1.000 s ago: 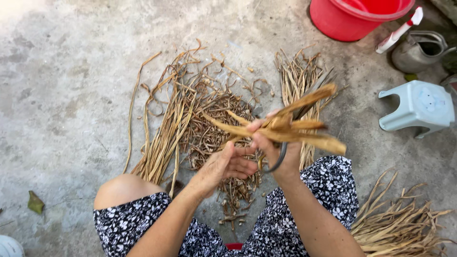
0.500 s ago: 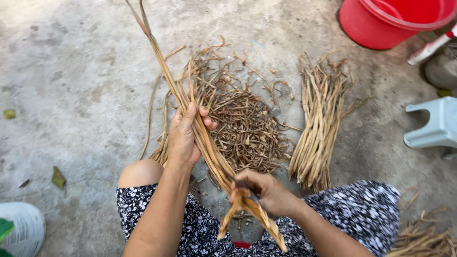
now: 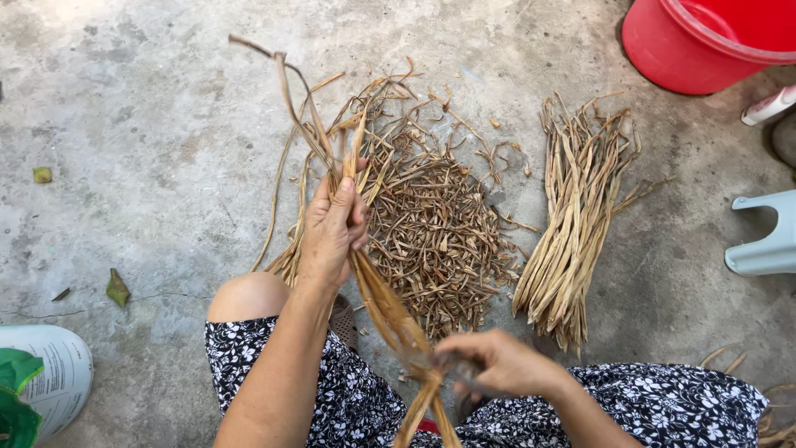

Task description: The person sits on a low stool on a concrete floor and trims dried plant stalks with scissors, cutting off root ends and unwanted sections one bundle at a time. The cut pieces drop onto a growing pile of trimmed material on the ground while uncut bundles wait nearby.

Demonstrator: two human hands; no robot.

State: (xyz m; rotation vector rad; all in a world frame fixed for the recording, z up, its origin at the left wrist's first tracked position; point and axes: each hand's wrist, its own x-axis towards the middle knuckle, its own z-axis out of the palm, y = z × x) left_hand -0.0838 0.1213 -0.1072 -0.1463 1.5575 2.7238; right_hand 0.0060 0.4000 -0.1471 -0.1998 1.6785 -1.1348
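My left hand [image 3: 333,228] grips the middle of a long dried plant stalk [image 3: 381,303] that runs from above the hand down toward my lap. My right hand [image 3: 502,365] is closed on the stalk's lower end, just above my flowered dress [image 3: 655,402]; a dark object shows under its fingers but I cannot tell what it is. Behind the hands lies a heap of short dry scraps [image 3: 435,228] on the concrete. A neat bundle of long dried stalks [image 3: 576,216] lies to the right of the heap.
A red plastic tub [image 3: 705,37] stands at the top right. A pale blue stool [image 3: 767,241] is at the right edge. A white sack with green [image 3: 41,382] sits at the bottom left. Dead leaves [image 3: 116,289] lie on the concrete.
The stalk, held level in front of me a second ago, now runs lengthwise between my hands. My left hand has slid along it; my right hand stays low at its end.
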